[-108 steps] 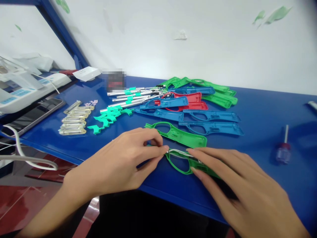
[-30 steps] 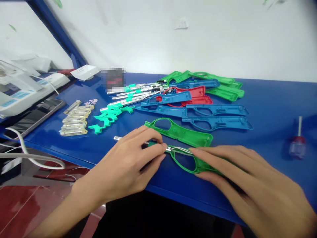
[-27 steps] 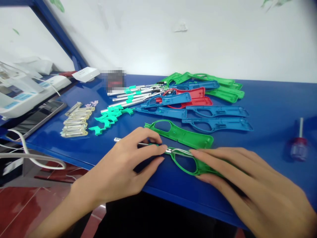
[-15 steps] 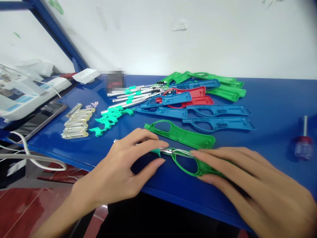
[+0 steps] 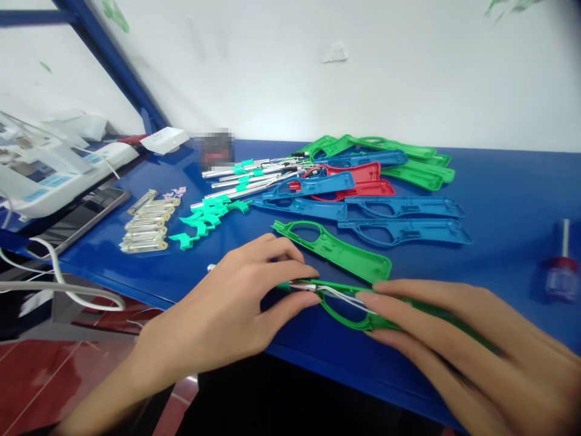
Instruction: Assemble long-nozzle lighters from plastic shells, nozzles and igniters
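Near the front edge of the blue table, my left hand (image 5: 240,297) pinches a thin metal rod (image 5: 303,286) between thumb and forefinger, close to a teal clip. White wires (image 5: 345,297) run from the rod over the ring of a green plastic shell (image 5: 345,320). My right hand (image 5: 463,333) grips that shell at its wider part, which the fingers partly hide. Just behind both hands lies another green shell half (image 5: 345,251), its hollow side up.
Blue shells (image 5: 408,231), red shells (image 5: 370,175), more green shells (image 5: 422,172) and metal rods (image 5: 245,181) lie behind. Teal clips (image 5: 204,221) and clear parts (image 5: 145,233) sit left, a screwdriver (image 5: 563,272) right. A phone-like device (image 5: 86,221) is far left.
My left thumb and forefinger have closed onto the rod. The held green shell has shifted slightly down, and the wires show more over its ring. The view has moved a little.
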Demonstrator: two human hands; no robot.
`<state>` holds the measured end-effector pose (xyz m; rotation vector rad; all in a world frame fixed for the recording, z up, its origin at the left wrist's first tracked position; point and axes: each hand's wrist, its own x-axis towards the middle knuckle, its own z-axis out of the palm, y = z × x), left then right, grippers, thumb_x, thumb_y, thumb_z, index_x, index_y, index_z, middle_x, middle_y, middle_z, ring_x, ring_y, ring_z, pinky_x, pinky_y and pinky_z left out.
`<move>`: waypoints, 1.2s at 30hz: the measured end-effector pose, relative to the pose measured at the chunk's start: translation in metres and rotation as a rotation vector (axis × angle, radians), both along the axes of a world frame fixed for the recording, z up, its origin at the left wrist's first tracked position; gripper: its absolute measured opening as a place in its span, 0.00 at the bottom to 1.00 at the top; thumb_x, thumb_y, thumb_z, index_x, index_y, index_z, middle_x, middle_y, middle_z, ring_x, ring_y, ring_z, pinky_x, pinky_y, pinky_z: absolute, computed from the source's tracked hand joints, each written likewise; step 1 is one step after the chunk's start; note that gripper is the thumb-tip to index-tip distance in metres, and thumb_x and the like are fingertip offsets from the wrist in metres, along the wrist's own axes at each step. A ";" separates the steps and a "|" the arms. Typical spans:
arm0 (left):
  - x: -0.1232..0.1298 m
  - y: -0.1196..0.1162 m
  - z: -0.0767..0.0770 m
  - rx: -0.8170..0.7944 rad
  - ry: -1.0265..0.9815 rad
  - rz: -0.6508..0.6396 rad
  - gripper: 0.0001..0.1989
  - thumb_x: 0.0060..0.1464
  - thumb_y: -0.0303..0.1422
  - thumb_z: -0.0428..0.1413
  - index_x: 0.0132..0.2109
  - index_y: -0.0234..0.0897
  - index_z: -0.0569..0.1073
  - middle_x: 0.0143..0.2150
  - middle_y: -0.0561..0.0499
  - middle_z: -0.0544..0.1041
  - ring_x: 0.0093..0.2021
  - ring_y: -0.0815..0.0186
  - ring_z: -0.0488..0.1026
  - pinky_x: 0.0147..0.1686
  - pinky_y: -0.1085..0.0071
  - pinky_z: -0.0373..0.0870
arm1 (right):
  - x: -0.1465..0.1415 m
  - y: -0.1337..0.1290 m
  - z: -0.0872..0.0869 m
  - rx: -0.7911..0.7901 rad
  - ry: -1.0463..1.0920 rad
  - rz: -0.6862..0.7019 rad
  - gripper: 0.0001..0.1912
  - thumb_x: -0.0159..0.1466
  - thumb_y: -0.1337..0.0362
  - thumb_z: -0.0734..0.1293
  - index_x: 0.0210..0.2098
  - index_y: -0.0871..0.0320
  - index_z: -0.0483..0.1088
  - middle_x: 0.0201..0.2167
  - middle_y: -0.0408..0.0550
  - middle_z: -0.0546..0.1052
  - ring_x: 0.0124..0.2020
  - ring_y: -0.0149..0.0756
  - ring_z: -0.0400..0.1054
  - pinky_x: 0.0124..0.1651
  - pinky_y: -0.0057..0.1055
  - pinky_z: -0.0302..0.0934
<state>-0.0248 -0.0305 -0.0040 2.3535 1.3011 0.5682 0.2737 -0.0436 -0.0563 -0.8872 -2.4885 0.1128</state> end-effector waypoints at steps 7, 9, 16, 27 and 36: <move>0.009 0.002 0.007 -0.138 -0.140 0.096 0.06 0.68 0.35 0.62 0.41 0.43 0.83 0.40 0.56 0.82 0.38 0.69 0.79 0.39 0.71 0.73 | 0.002 0.001 0.001 0.055 0.023 0.020 0.32 0.77 0.47 0.62 0.77 0.48 0.58 0.67 0.46 0.72 0.61 0.44 0.69 0.59 0.42 0.70; 0.011 0.002 0.007 -0.159 -0.167 0.119 0.06 0.67 0.34 0.63 0.39 0.43 0.83 0.39 0.57 0.82 0.36 0.69 0.78 0.36 0.71 0.72 | 0.001 0.002 0.003 0.047 0.050 0.016 0.28 0.78 0.54 0.62 0.76 0.46 0.60 0.66 0.43 0.73 0.61 0.41 0.69 0.60 0.39 0.68; 0.013 0.005 0.006 -0.193 -0.182 0.147 0.11 0.65 0.33 0.63 0.32 0.43 0.83 0.34 0.57 0.81 0.28 0.70 0.75 0.24 0.69 0.64 | -0.003 0.002 0.006 0.040 0.087 -0.003 0.26 0.76 0.71 0.63 0.70 0.46 0.68 0.65 0.40 0.76 0.62 0.38 0.70 0.62 0.37 0.64; 0.008 0.003 0.003 -0.076 -0.082 0.119 0.07 0.69 0.36 0.61 0.43 0.45 0.85 0.45 0.53 0.81 0.43 0.65 0.79 0.42 0.66 0.75 | -0.005 0.002 0.005 0.057 0.138 -0.057 0.20 0.76 0.72 0.62 0.64 0.51 0.72 0.60 0.39 0.80 0.59 0.37 0.73 0.64 0.38 0.62; 0.026 -0.005 -0.008 0.051 -0.136 0.211 0.07 0.66 0.30 0.58 0.47 0.43 0.82 0.45 0.51 0.81 0.49 0.59 0.78 0.50 0.59 0.75 | -0.004 0.004 0.002 0.098 0.076 -0.041 0.19 0.78 0.71 0.59 0.63 0.53 0.73 0.61 0.40 0.80 0.59 0.36 0.74 0.63 0.39 0.61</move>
